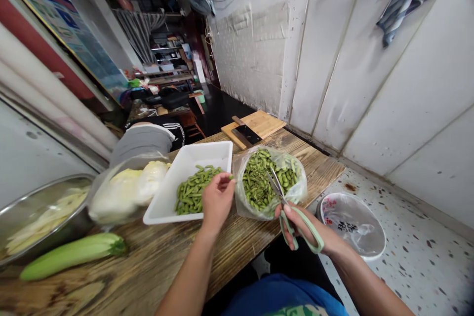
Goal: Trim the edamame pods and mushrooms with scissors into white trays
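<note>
My left hand [217, 200] pinches a green edamame pod [228, 177] at the right edge of a white rectangular tray [192, 155] that holds a pile of pods [192, 191]. In my right hand [307, 229] are green-handled scissors [296, 224], fingers through the loops, with the blades [276, 185] pointing up over a clear plastic bag [270, 182] full of edamame pods. Tray and bag sit side by side on a wooden table [229, 247].
A bagged cabbage [128, 190], a steel bowl [40, 217] and a long green gourd [72, 254] lie at the left. A cutting board [259, 123] with a cleaver [246, 133] is at the far end. A bag-lined bin [351, 224] stands on the floor at right.
</note>
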### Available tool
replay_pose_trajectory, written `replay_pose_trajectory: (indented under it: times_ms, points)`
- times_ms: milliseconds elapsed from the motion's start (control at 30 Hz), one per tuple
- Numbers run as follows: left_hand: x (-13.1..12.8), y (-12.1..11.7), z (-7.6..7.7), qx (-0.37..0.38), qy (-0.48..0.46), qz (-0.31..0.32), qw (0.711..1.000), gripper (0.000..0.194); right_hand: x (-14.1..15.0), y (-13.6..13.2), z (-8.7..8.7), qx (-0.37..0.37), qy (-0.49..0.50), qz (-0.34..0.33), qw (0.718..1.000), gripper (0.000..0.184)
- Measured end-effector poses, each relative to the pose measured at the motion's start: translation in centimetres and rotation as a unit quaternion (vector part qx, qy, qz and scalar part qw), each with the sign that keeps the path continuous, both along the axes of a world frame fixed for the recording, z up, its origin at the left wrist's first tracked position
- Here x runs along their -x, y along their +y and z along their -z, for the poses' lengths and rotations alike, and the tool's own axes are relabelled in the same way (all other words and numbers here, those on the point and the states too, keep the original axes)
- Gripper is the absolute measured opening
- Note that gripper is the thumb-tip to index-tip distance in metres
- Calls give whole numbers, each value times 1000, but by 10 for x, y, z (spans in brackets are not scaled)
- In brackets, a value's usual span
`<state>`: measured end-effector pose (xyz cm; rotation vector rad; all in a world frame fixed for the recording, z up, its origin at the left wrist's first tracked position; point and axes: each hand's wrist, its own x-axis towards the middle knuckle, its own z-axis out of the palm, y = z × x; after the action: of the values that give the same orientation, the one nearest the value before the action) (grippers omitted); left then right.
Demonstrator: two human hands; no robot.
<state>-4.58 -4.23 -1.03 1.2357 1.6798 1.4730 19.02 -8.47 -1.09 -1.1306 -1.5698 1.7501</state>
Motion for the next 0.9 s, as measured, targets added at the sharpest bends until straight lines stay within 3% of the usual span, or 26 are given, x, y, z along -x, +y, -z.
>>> replay_pose_trajectory:
  times_ms: [67,133,233,300,433,500,600,733,833,900]
  points:
    - [18,0,-4,-18,201,-50,978,19,-3,0,3,26,40,-7,999,69]
    - [24,0,-8,-20,313,-30,949,23,-4,0,6,38,49,-7,998,68]
    - [9,0,-11,-5,345,137,929,19,-3,0,7,15,26,-8,1000,66]
    - [-6,0,-10,36,374,229,898,17,-2,0,5,1,16,-11,1000,63]
    - [-24,-3,-5,105,479,255,834,11,-2,0,3,4,9,-14,1000,63]
    - [-24,-4,-4,114,489,264,823,13,-3,-1,4,11,6,-13,1000,65]
    - [-18,-1,-6,102,423,267,860,14,-5,-1,6,15,7,-14,1000,66]
    - [-13,8,-13,80,179,254,947,5,-5,-1,8,6,-2,-16,1000,67]
    - [-15,11,-16,88,-44,277,956,17,-3,-1,7,-17,-32,-17,999,67]
    - [-18,10,-16,98,-129,275,948,26,-1,-2,5,-37,-53,-17,998,67]
